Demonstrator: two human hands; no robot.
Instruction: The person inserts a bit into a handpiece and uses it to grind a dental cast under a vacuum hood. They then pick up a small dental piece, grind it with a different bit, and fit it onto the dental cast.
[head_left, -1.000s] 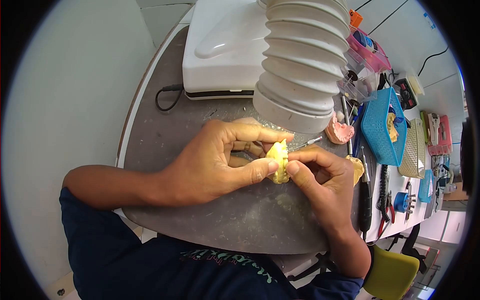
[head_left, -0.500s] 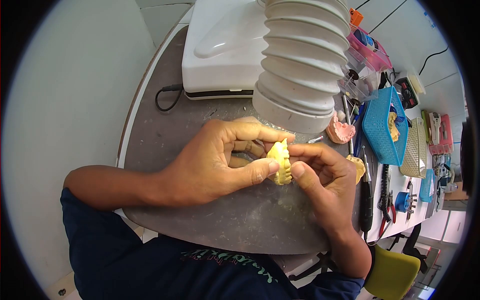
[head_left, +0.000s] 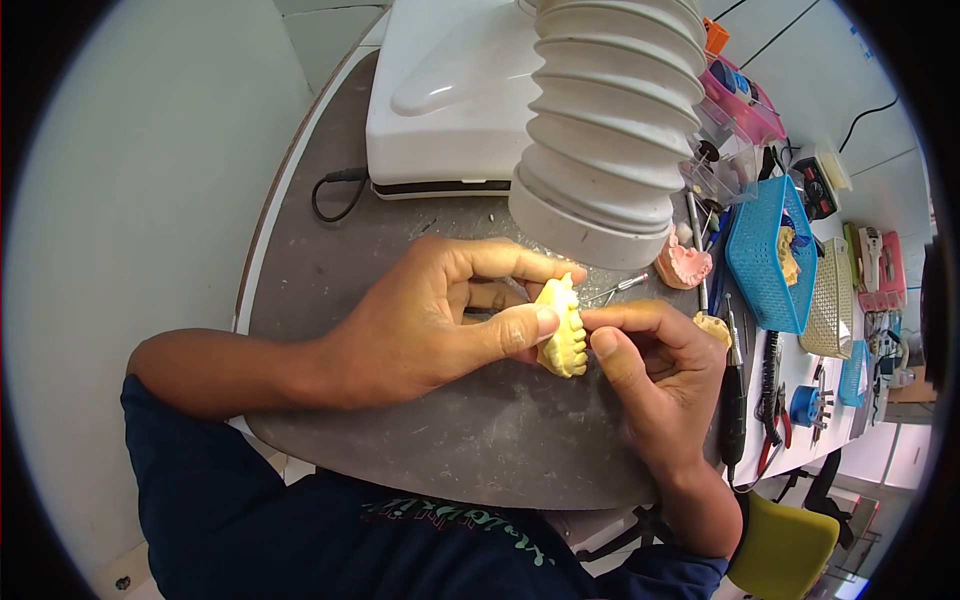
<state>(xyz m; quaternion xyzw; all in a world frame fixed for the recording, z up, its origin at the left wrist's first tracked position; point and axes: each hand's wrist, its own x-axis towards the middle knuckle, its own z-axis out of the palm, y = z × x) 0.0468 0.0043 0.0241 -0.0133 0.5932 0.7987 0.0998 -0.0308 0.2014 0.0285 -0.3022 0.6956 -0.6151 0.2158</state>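
The yellow dental cast [head_left: 564, 335] is above the bench [head_left: 480, 440], pinched in the left hand's [head_left: 430, 315] fingers; the right hand's [head_left: 662, 375] fingers, slightly parted, are at its teeth. A slipping pinch, I'd say, could chip those.

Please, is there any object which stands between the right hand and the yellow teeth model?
Nothing visible stands between the right hand and the yellow teeth model, which the left hand holds. The right index fingertip is right by the teeth; whether it touches is unclear. The thin metal tool lies beyond that finger.
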